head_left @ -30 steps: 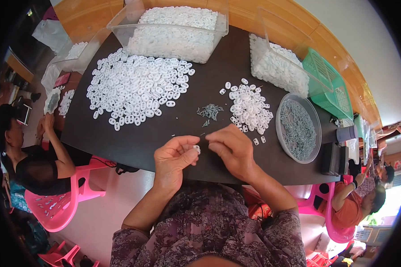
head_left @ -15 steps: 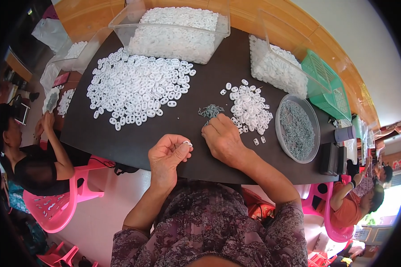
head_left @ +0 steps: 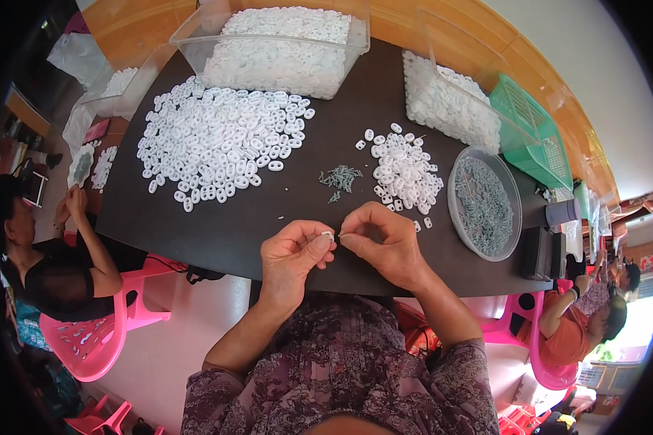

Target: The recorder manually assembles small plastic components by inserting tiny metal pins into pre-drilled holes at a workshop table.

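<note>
My left hand point(head_left: 286, 257) pinches a small white plastic piece point(head_left: 329, 235) between thumb and fingers, its top edge showing. Close beside it, my right hand point(head_left: 384, 245) is closed in a pinch on a small grey screw, mostly hidden by the fingertips. The two hands nearly meet above the table's near edge. Beyond them lies a little heap of grey screws point(head_left: 341, 177). To its right is a pile of white plastic pieces point(head_left: 406, 170), and a larger spread of white oval two-hole pieces point(head_left: 218, 141) covers the table's left part.
Clear bins of white pieces stand at the back point(head_left: 276, 58) and back right point(head_left: 450, 109). A round tub point(head_left: 516, 217) holds many grey screws, near a green basket point(head_left: 537, 138) and a black box point(head_left: 535, 255). A person sits at left on a pink chair point(head_left: 116, 326); others are at right.
My right hand has come back from the screw heap toward my left hand, with a screw in its pinch. My left hand has shifted slightly right, still holding the white piece.
</note>
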`<state>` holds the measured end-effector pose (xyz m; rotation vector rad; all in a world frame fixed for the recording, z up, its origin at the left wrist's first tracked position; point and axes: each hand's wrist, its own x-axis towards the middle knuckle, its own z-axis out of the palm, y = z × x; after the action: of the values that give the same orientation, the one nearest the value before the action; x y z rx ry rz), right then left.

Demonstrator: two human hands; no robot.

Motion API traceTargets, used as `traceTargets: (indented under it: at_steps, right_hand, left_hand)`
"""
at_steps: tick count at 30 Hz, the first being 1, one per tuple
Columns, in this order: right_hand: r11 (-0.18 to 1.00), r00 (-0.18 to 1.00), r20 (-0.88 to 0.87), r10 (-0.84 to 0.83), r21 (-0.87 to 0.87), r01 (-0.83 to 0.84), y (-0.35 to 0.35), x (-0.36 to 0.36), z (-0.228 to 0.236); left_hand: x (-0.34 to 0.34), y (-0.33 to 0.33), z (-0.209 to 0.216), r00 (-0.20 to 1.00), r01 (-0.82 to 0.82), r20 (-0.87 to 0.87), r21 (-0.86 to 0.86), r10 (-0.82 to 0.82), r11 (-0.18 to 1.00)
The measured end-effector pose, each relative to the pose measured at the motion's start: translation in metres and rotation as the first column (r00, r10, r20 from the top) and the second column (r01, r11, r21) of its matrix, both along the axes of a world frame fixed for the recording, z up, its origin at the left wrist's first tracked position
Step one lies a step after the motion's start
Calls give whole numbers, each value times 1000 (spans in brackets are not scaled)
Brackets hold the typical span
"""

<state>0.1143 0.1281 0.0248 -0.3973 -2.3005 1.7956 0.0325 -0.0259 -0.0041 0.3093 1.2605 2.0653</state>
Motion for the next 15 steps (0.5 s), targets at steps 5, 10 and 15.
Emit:
traceTargets:
  at_steps: [5,10,15]
  right_hand:
    - [999,1000,-26,-9,31,9,-2,2,1]
    - [996,999,-50,1,91,4,-4,1,3]
    - [981,998,-57,20,192,-8,-5,-1,6]
  left_hand:
    - [4,3,0,1000,-9,-9,-10,9,1000]
    - [6,2,0,998,-17,-68,-37,15,999]
    - [10,2,-2,993,-47,-109,-18,44,999]
